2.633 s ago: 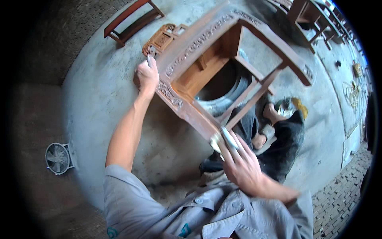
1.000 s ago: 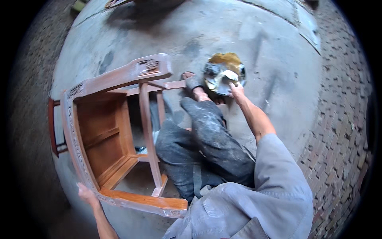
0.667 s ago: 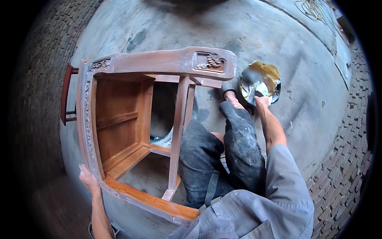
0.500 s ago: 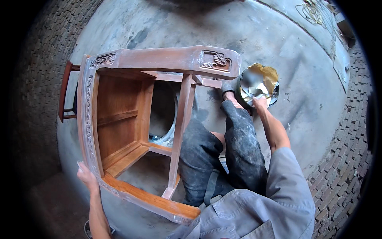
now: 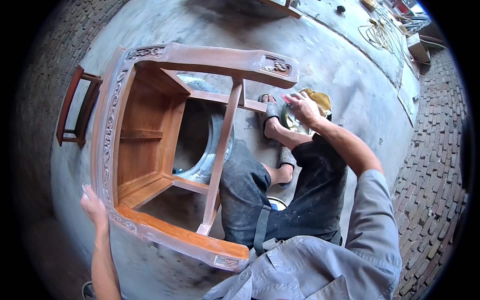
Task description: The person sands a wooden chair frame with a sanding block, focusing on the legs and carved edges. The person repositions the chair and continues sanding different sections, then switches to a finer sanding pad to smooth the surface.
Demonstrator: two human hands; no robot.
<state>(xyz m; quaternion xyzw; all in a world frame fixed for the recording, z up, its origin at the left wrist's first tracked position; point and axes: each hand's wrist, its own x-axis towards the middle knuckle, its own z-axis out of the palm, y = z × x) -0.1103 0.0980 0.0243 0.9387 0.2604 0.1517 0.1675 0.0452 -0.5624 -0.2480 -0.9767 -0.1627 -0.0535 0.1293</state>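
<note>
A wooden armchair frame [image 5: 135, 160] lies tipped over in front of me, its carved rails pale with dust and its inner panel orange-brown. My left hand [image 5: 95, 207] is closed at the outer carved rail, with something small and white at its fingertips. My right hand [image 5: 305, 108] is over a round bucket [image 5: 284, 120], fingers closed round a small pinkish-red piece [image 5: 286, 98] that they mostly hide. Crumpled yellow-brown sheets [image 5: 320, 100], which look like sandpaper, stick up from the bucket.
A grey, dusty tyre [image 5: 218, 150] lies beneath the chair frame. At the left stands a dark red wooden stool [image 5: 70, 107]. My feet in grey sandals [image 5: 270, 111] are beside the bucket. Coiled cable [image 5: 377, 37] lies at the far right, and brick paving [image 5: 425, 185] borders the concrete.
My right hand has come up out of the bucket and moved left, now with a pinkish-red piece in it. My left hand stays at the chair rail. The view has shifted.
</note>
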